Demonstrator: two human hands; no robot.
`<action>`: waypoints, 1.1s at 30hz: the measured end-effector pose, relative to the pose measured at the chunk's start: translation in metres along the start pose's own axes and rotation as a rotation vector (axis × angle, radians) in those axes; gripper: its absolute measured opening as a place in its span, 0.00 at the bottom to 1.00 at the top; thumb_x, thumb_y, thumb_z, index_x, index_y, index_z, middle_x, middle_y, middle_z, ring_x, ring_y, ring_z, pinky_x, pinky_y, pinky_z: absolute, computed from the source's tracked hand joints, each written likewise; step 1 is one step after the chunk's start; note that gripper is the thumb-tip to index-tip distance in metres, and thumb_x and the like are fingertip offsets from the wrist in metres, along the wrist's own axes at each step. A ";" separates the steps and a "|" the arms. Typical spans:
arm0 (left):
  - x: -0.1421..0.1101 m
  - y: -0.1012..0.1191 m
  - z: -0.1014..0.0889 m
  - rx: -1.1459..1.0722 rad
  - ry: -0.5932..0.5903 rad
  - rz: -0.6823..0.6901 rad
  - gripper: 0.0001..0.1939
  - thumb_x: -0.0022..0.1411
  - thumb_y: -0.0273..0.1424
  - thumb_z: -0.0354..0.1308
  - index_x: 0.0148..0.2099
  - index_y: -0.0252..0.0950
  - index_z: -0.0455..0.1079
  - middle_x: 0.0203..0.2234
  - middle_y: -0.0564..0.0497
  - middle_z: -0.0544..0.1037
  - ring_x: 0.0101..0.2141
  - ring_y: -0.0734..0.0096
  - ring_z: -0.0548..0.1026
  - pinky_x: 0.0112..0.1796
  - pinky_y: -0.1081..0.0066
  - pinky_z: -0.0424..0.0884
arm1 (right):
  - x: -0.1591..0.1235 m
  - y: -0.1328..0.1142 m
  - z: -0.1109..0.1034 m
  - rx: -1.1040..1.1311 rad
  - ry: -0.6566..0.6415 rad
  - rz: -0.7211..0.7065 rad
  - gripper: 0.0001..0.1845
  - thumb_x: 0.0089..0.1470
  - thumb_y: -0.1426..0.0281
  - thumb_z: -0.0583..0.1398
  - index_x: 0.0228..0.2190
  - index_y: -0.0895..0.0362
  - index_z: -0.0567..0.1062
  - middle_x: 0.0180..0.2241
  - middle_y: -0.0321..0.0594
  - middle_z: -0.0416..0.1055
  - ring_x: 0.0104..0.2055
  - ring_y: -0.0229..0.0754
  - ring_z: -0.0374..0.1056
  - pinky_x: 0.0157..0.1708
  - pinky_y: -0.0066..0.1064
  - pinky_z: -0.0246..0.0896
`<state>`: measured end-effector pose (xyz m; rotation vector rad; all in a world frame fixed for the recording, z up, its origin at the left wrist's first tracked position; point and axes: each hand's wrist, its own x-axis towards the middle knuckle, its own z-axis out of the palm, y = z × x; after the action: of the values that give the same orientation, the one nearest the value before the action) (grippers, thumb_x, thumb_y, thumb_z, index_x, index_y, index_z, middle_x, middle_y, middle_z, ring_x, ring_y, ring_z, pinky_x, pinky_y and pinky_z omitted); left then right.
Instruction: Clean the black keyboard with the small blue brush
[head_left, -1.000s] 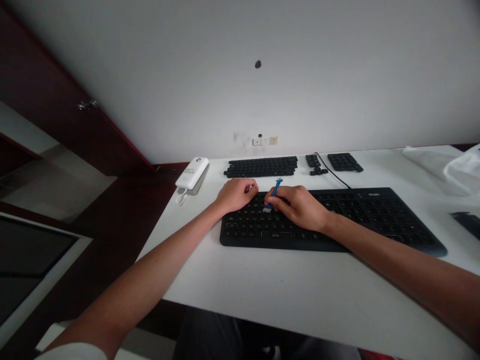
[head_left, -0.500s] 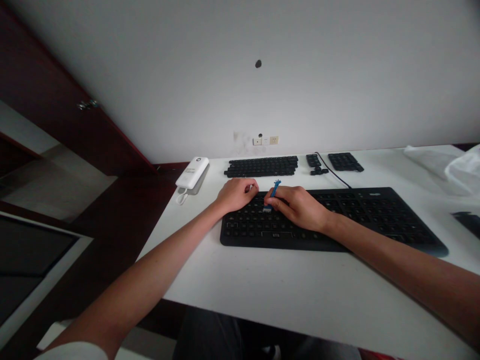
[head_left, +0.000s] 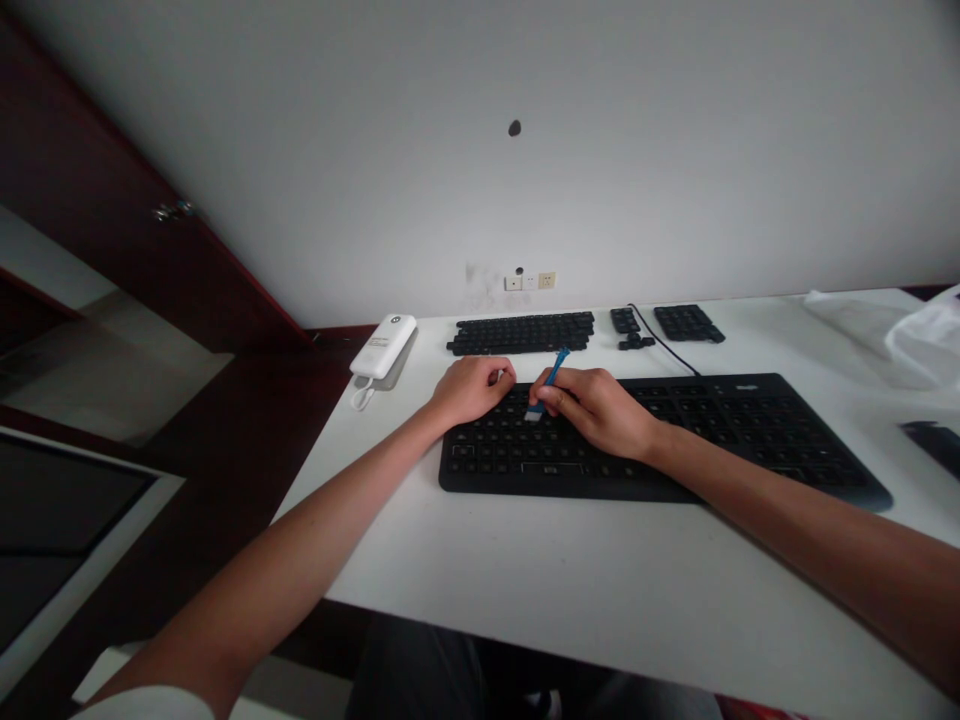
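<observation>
My right hand (head_left: 604,412) pinches a small blue brush (head_left: 556,368) between thumb and fingers. The brush slants up and to the right, its pale bristle end touching the left part of a black keyboard (head_left: 600,487). The keyboard has its keycaps off, and the bare key sockets show. My left hand (head_left: 471,388) lies on the keyboard's back left corner, its fingers curled over the edge; the fingertips are partly hidden.
Behind the keyboard lie removed keycap blocks (head_left: 521,332), a smaller cluster (head_left: 624,320) and another block (head_left: 688,323). A white power bank (head_left: 384,345) sits at the left edge of the white table (head_left: 480,560). A white plastic bag (head_left: 892,340) and a dark object (head_left: 934,440) lie to the right.
The brush in my right hand has tilted further right at its upper end, with its bristle end staying over nearly the same keys. My left hand keeps its place on the keyboard.
</observation>
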<state>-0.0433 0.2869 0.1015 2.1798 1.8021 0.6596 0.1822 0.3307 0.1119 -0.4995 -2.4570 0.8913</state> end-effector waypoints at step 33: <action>0.001 0.000 0.000 0.019 -0.014 -0.007 0.15 0.69 0.35 0.51 0.37 0.39 0.78 0.24 0.52 0.75 0.26 0.71 0.69 0.30 0.70 0.55 | -0.003 0.002 -0.001 0.052 -0.090 -0.044 0.18 0.69 0.61 0.55 0.35 0.58 0.79 0.25 0.36 0.74 0.25 0.37 0.67 0.29 0.28 0.58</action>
<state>-0.0430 0.2877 0.1018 2.1834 1.8156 0.6271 0.1858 0.3313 0.1107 -0.3939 -2.5081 0.9769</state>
